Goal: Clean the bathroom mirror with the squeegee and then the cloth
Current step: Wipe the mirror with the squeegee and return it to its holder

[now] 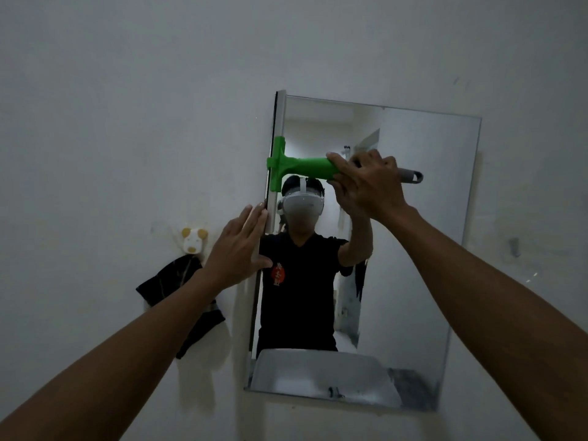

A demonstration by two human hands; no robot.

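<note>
The wall (127,122) is plain white and dimly lit. On it hangs the frameless bathroom mirror (429,249), rectangular, seen from below and slightly tilted in this view. Its glass reflects the person and the rim of a basin near the lower edge.

The squeegee (305,165) lies against the mirror's left edge, its long blade upright along that edge and its green handle running level to the right. The right hand (366,183) is clenched round the handle, fingers wrapped over it; a grey handle end sticks out past the hand. The left hand (238,246) is released, fingers spread flat, pressed on the wall and overlapping the mirror's left edge just below the blade, gripping nothing.

A dark cloth (181,300) hangs from a small animal-shaped hook (193,240) on the wall left of the mirror, untouched.

Judgement: the squeegee step is in hand, the blade standing at one end of a sideways pass. The next move appears to call for even pressure, with the blade kept flat to the glass. The cloth step is not yet begun.

Not determinable: whether the glass is wet or streaked, given the poor light; whether the blade's rubber fully touches the glass; the thumb of the right hand, which is hidden behind the handle.
</note>
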